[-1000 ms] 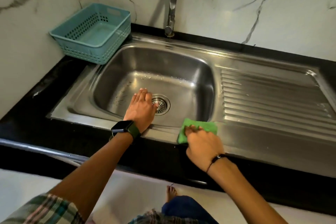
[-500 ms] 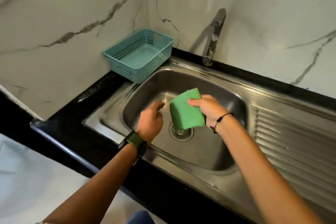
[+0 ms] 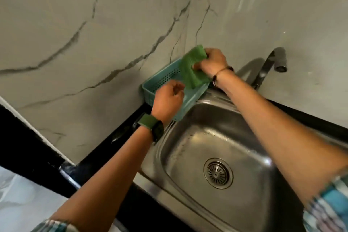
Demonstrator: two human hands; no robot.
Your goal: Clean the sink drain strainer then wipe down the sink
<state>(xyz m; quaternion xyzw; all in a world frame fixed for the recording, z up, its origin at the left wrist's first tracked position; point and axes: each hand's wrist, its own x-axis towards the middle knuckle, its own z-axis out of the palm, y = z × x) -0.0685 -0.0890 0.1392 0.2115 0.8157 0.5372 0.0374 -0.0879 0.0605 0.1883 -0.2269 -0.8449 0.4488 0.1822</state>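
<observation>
Since half a second ago I have swung both hands up and away from the bowl — the green cloth (image 3: 190, 69) has gone from over the drain strainer (image 3: 218, 173) to over the teal basket (image 3: 162, 81) in the corner. My right hand (image 3: 212, 64) grips the cloth by its top edge, fingers curled round it, so the rest hangs down into the basket's mouth. My left hand (image 3: 167, 100) hovers just beside it with fingers loosely curled, holding nothing.

I judge I am putting the cloth away. To do that well I should lower it until it rests on the basket floor before letting go, and steady the basket's rim with my left hand so the light plastic does not slide on the black counter (image 3: 105, 147).

The basket shows nothing inside but the hanging cloth, though my hands hide part of it. The sink (image 3: 188, 156) holds only the strainer, seated in its drain, and a few water drops.
</observation>
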